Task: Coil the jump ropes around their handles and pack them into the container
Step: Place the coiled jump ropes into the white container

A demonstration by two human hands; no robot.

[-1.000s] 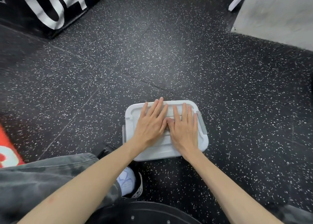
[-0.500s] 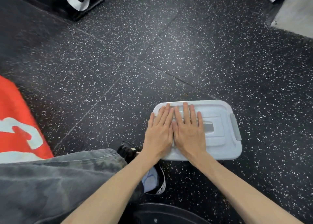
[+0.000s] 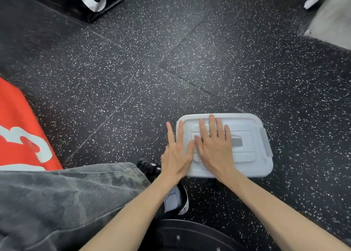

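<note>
head view: i see the container (image 3: 247, 161) on the floor (image 3: 171, 60), lid (image 3: 245, 123) on top and covering it whole. my right hand (image 3: 214, 148) lies flat on the lid with fingers straight and slightly spread, pinching nothing. my left hand (image 3: 176, 153) is flat too, fingers straight, sitting at the container's left edge and partly off it. no ropes or handles show anywhere around the container, so i judge they are packed inside, though i cannot see in. a grey latch (image 3: 266, 144) sits on the container's right side; i cannot tell if it is snapped. i reckon the task is near its end, with only seating the lid left. my shoe (image 3: 176, 201) is just below the container's near left corner.
</note>
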